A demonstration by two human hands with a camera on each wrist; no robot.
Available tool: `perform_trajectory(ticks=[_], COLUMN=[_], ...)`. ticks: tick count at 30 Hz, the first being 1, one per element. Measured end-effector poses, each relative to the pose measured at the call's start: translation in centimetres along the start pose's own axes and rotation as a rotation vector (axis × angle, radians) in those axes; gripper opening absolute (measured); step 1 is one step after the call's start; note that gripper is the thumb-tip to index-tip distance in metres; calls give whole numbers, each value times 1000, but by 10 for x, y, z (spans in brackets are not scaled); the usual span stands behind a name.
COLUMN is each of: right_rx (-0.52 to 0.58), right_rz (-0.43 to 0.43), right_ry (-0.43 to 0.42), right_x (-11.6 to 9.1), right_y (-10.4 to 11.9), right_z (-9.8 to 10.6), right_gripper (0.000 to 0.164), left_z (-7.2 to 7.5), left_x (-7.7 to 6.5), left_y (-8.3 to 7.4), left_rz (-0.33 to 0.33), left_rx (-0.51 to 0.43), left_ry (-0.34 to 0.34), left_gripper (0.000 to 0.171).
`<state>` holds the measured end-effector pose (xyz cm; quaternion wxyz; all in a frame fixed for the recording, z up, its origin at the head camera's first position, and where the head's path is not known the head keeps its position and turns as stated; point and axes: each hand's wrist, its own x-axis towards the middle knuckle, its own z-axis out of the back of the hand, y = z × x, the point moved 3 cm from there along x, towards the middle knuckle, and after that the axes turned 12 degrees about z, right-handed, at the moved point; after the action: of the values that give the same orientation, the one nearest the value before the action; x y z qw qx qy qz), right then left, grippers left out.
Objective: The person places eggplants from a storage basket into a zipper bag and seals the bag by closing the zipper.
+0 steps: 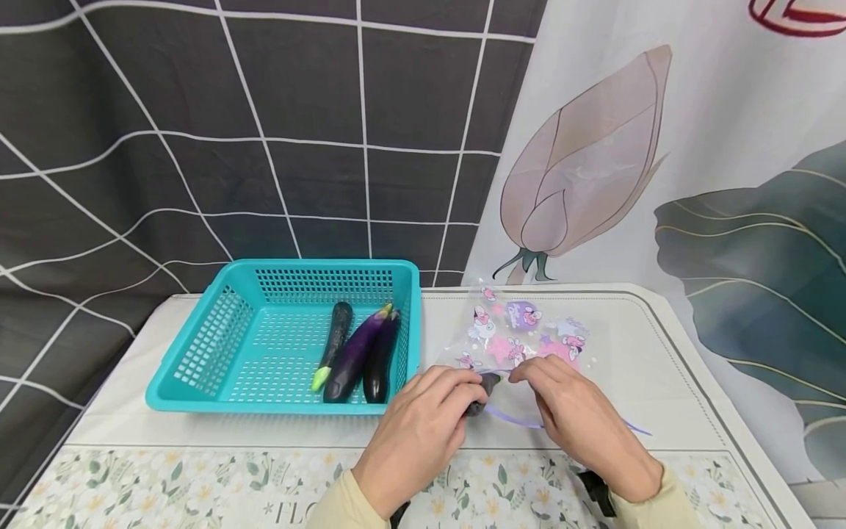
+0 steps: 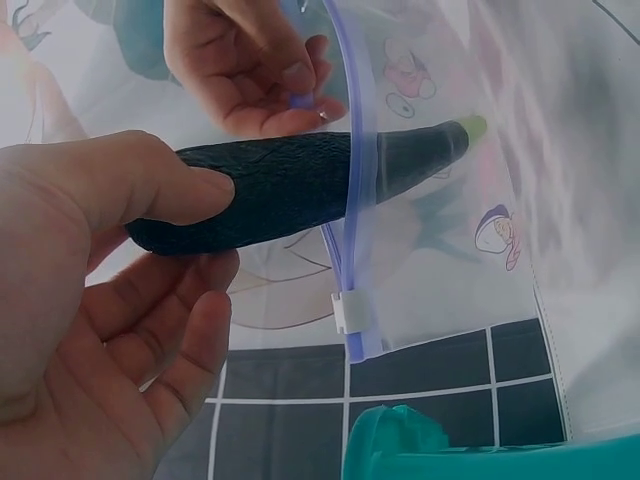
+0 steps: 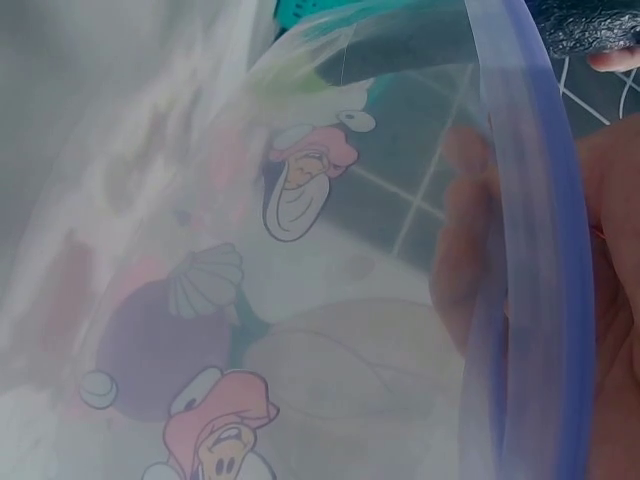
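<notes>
My left hand [image 1: 419, 426] grips a dark, wrinkled cucumber [image 2: 275, 190] by its blunt end, thumb on top and fingers beneath. The cucumber's pale green tip lies inside a clear zipper bag [image 2: 450, 285] printed with pink cartoon figures, while its thicker part stays outside the purple-edged mouth. With thumb and fingers, my right hand [image 1: 584, 422] pinches the bag's mouth on the far side from the left hand. A white slider [image 2: 351, 312] sits near one end of the purple zip. In the right wrist view, fingers [image 3: 465, 240] show blurred through the plastic.
A teal plastic basket [image 1: 192, 400] stands to the left on the white table [image 1: 661, 353]. In it lie a glossy purple eggplant [image 1: 357, 353], a darker eggplant [image 1: 381, 360] and another dark, wrinkled cucumber [image 1: 335, 338]. A floral cloth strip [image 1: 165, 485] runs along the near side.
</notes>
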<state>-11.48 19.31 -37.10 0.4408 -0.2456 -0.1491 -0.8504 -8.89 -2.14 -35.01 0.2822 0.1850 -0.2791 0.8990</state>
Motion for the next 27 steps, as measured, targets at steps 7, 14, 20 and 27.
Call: perform_trajectory(ticks=[7, 14, 20, 27], right_rx=[-3, -4, 4, -3], right_rz=[0, -1, -3, 8], right_ry=[6, 9, 12, 4], right_x=[1, 1, 1, 1], right_y=[1, 2, 2, 3], right_z=[0, 1, 2, 2], right_gripper=[35, 36, 35, 36], left_z=[-1, -4, -5, -6], left_x=[1, 1, 1, 1], left_y=[0, 1, 1, 1], left_rz=[4, 2, 0, -2], left_rx=[10, 25, 32, 43], left_ry=[8, -1, -12, -24], left_gripper=[29, 29, 27, 24])
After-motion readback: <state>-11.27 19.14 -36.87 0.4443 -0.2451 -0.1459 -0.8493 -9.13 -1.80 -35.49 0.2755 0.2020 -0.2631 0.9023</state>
